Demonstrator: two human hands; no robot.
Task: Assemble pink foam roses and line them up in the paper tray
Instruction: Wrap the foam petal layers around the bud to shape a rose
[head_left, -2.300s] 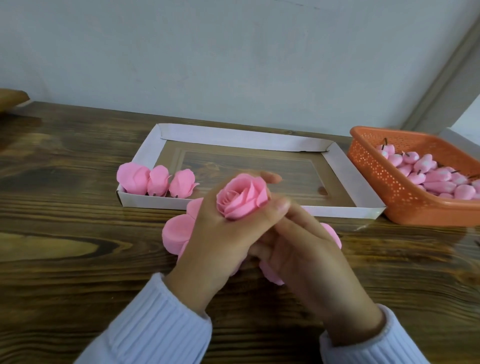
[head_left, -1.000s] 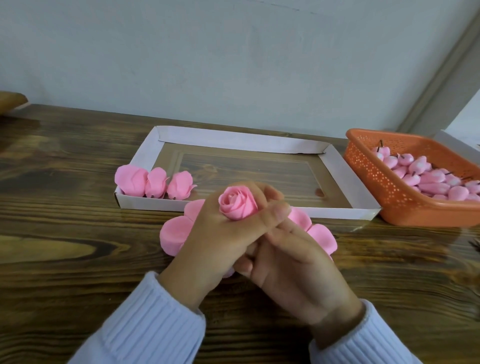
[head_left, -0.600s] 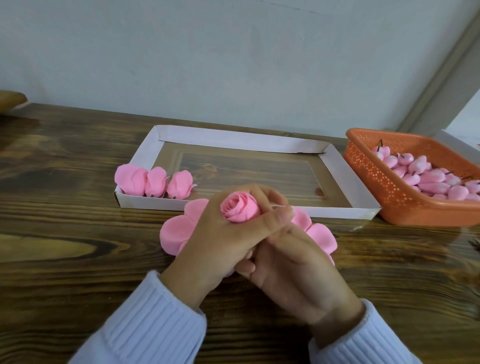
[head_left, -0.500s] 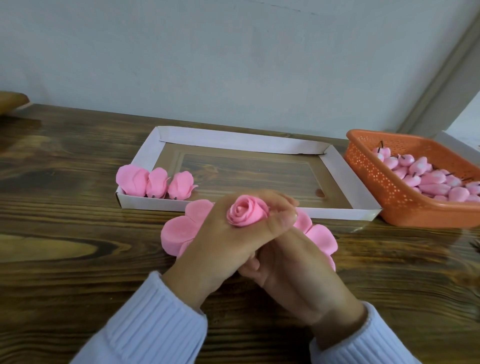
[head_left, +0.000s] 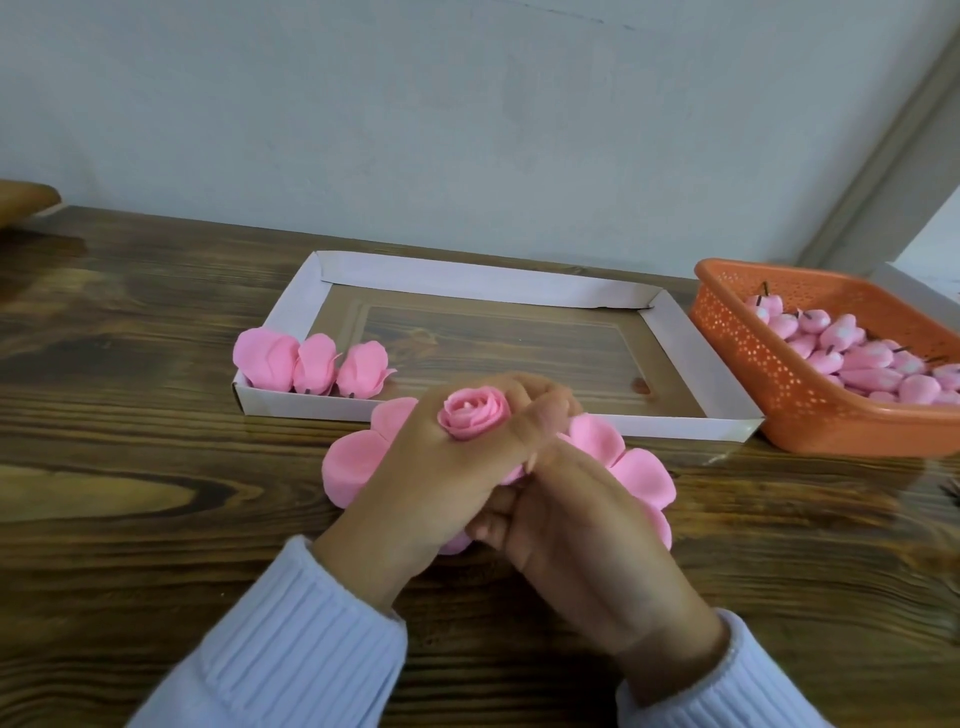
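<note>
Rose (head_left: 472, 414) sits upright in L hand (head_left: 431, 483), fingers + thumb curled round it, just near of paper tray (head_left: 467, 280). R hand (head_left: 582, 519) tucks fingers beneath; grip hidden, can't tell, maybe pinching the stem. Flat petals (head_left: 353, 465) lie under both. 3 roses (head_left: 314, 364) in tray's near-left corner; orange basket (head_left: 779, 384) at right.

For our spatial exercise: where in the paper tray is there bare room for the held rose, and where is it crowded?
The paper tray is bare from the three finished roses in its near-left corner across to its right wall by the orange basket. Crowded: the table before the tray, where the left hand grips the rose over foam petals.
</note>
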